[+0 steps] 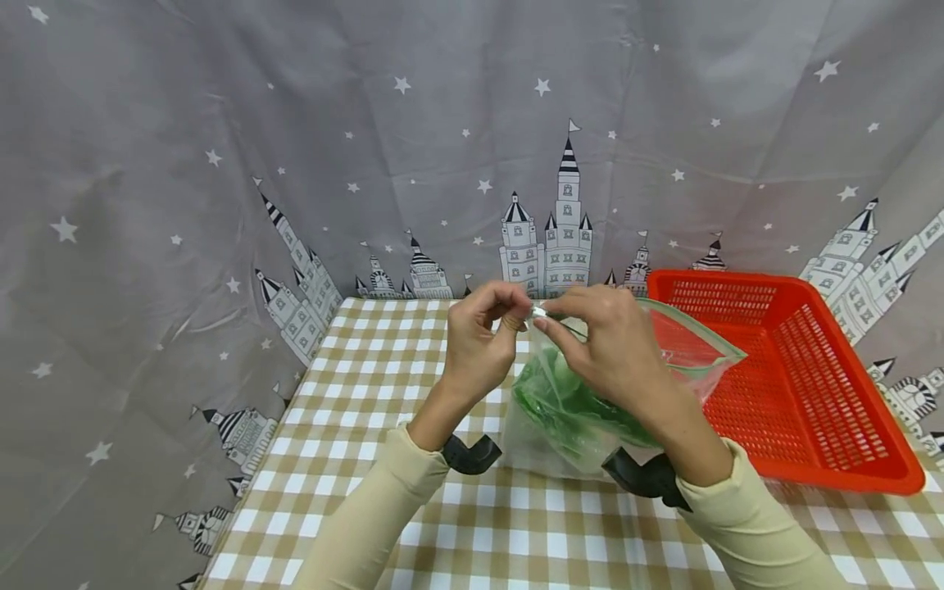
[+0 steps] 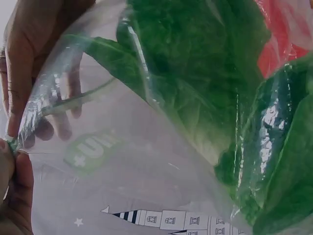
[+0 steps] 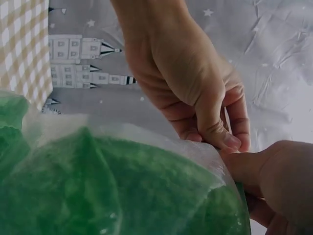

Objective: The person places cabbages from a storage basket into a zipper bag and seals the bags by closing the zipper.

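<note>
A clear zip bag with a green-edged mouth stands on the checked tablecloth. Leafy green vegetables fill it, their leaves pressed against the plastic in the left wrist view. My left hand pinches the bag's top left corner between thumb and fingers. Right beside it, my right hand pinches the same edge at a small white piece, too small to make out fully. The right part of the mouth gapes. Fingertips of both hands nearly meet in the right wrist view.
A red plastic basket with perforated walls stands to the right, partly behind the bag. A grey curtain printed with stars and castles hangs behind and to the left of the table. The tablecloth extends to the left of the bag.
</note>
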Demonstrator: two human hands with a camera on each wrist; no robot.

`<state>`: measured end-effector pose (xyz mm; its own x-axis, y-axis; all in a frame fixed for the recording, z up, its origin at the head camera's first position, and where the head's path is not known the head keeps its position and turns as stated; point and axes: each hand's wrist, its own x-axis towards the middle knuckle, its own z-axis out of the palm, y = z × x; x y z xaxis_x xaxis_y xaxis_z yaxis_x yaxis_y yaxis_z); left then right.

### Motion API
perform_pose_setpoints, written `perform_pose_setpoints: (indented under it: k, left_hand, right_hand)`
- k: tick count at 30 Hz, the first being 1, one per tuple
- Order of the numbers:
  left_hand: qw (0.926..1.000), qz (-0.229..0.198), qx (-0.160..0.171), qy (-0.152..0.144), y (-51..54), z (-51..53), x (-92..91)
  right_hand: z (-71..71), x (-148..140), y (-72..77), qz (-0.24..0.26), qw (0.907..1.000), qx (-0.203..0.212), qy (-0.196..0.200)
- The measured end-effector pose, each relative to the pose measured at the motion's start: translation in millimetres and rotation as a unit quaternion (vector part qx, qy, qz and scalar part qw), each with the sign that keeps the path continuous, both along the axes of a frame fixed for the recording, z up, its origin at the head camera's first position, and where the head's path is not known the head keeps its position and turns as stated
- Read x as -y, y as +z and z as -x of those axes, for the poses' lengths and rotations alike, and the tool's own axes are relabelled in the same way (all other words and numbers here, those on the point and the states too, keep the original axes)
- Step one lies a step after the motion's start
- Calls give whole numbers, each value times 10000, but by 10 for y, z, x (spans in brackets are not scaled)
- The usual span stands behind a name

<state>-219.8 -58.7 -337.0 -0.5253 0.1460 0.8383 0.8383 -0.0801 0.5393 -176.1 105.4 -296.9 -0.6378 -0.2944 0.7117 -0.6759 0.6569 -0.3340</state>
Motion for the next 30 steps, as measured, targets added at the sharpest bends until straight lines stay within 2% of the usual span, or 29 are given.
perform_pose_setpoints:
  k: [5, 8, 17, 21, 25, 28, 30]
  left_hand:
    - [9999, 96, -57, -45, 14, -35, 4]
    - [9999, 125, -57, 8, 26, -27, 28]
    - [9992, -205, 301, 188, 14, 38, 196]
    - [9971, -397, 395, 512, -6, 85, 332]
    - [9913, -707, 555, 966, -47, 133, 553]
    - [9880, -840, 649, 1118, -56, 82, 700]
    - [9879, -901, 627, 1091, -26, -34, 759]
  right_hand:
    - [-2, -83, -12, 128, 9997, -103, 200]
    - [-35, -175, -9, 60, 9999, -19, 121]
    - [-157, -498, 27, -508, 9979, 289, -275]
    - [-212, -667, 34, -690, 9957, 387, -489]
    - [-279, -937, 23, -877, 9926, 459, -710]
    - [-382, -1133, 21, -923, 9915, 442, -802]
    - [-498, -1221, 30, -882, 9929, 321, -736]
